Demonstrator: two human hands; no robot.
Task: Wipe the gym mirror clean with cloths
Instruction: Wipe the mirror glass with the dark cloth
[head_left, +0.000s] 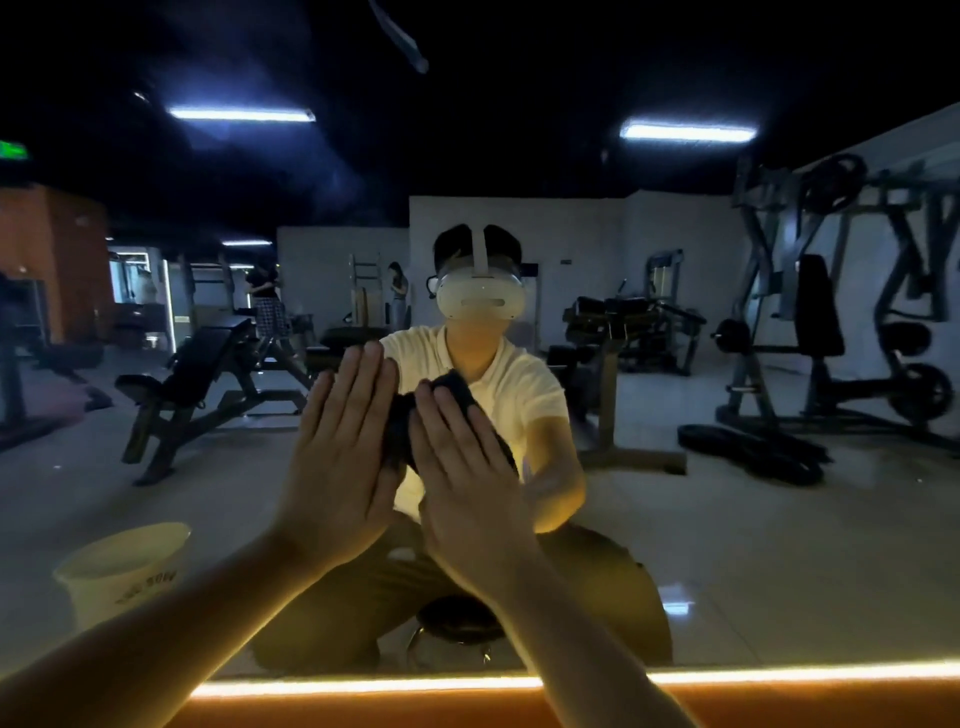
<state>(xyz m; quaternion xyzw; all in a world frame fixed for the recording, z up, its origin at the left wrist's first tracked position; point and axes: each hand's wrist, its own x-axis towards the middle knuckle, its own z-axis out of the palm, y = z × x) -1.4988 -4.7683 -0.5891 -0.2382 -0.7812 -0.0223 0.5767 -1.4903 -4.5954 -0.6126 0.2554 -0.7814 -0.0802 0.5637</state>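
Wiping is seemingly midway: we are pressing the dark cloth (453, 388) against the mirror (737, 525), left grip (337, 447) and right grip (467, 483) both spread flat, fingers straight; hazy upper glass is awaiting us.

dark crumpled cloth (402, 436) pressed flat against the mirror (727, 519), about mid-width and mid-height of the mirror.

The cloth (399, 423) lies under the right hand (467, 483) on the mirror (727, 519), left hand (337, 457) beside.
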